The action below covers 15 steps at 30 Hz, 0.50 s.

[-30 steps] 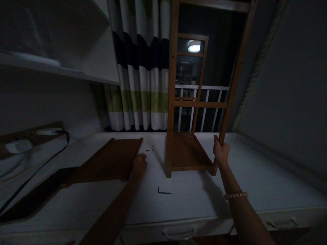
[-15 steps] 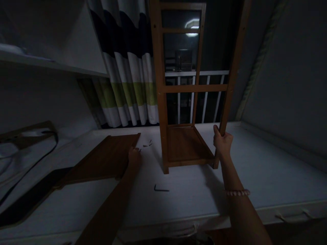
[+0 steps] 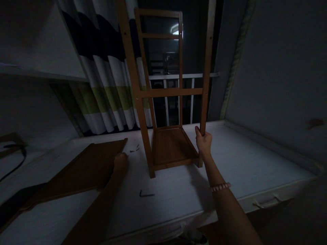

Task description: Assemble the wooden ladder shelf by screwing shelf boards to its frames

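Observation:
A brown wooden rack frame (image 3: 149, 144) stands upright on the white desktop, with a wooden shelf panel (image 3: 173, 144) at its base. My right hand (image 3: 204, 141) is wrapped round its right front post, low down, thumb up. At the left, my left hand (image 3: 121, 162) rests by the right edge of a loose wooden panel (image 3: 84, 166), fingers curled together. Whatever its fingertips hold is too dark and small to make out. Just beyond that hand lie several small screws (image 3: 134, 150). A black hex key (image 3: 146, 195) lies nearer the front edge.
A dark flat piece (image 3: 21, 197) lies partly under the loose panel. Striped curtains (image 3: 109, 92) and a window with a white railing (image 3: 187, 76) are behind. A cabinet (image 3: 38, 41) overhangs the left side. Drawer handles (image 3: 267, 203) stick out along the front.
My view has turned slightly right, so everything sits further left in it. My right hand keeps its hold on the post, and my left hand stays by the loose panel's edge.

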Each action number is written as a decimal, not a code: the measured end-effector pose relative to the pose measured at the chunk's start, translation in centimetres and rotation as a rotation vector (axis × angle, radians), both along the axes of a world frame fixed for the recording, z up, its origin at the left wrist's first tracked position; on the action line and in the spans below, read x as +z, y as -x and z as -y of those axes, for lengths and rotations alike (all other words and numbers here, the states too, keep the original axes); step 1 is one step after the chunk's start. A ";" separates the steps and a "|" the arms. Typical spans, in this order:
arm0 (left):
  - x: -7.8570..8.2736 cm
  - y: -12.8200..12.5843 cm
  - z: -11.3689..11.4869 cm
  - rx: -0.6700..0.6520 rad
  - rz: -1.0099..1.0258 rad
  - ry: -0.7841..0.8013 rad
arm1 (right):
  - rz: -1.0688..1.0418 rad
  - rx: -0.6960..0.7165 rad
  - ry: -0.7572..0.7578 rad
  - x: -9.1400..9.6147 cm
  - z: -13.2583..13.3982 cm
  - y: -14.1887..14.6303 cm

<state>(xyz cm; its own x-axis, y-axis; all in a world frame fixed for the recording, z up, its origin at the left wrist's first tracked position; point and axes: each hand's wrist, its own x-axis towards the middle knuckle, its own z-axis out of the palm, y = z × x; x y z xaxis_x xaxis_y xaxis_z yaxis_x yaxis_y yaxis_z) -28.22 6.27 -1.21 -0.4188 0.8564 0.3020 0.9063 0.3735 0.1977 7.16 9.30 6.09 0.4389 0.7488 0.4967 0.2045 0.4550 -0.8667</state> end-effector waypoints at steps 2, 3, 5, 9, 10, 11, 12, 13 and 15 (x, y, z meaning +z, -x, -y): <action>0.0 -0.2 0.3 -0.028 -0.034 0.009 | 0.004 0.024 0.003 0.1 0.1 -0.1; 0.0 -0.2 0.5 -0.044 -0.051 0.007 | 0.003 0.037 0.001 0.1 0.1 -0.1; 0.2 -0.2 1.1 -0.068 -0.083 -0.010 | -0.007 0.067 -0.004 0.0 0.2 -0.2; 1.4 -0.7 3.4 -0.085 -0.099 -0.047 | -0.039 0.166 -0.006 -0.1 0.4 -0.4; 1.9 -1.0 4.3 -0.077 -0.091 -0.057 | -0.045 0.184 -0.005 -0.1 0.5 -0.5; 2.5 -1.6 5.3 -0.071 -0.064 -0.074 | -0.049 0.196 -0.005 0.0 0.5 -0.6; 3.0 -2.3 6.4 -0.064 -0.040 -0.108 | -0.052 0.201 -0.006 0.0 0.6 -0.6; 3.5 -3.3 7.5 -0.058 -0.040 -0.147 | -0.051 0.205 -0.010 0.1 0.7 -0.7; 4.1 -6.0 9.6 -0.177 0.014 -0.220 | -0.049 0.211 -0.026 0.1 0.8 -0.8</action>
<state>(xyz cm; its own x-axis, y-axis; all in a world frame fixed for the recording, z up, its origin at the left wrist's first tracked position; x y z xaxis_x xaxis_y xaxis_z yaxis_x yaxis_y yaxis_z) -22.25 -3.38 2.86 -0.2741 0.8310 0.4841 0.9502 0.1566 0.2693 7.91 8.47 6.22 0.2980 0.8135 0.4995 0.0608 0.5060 -0.8604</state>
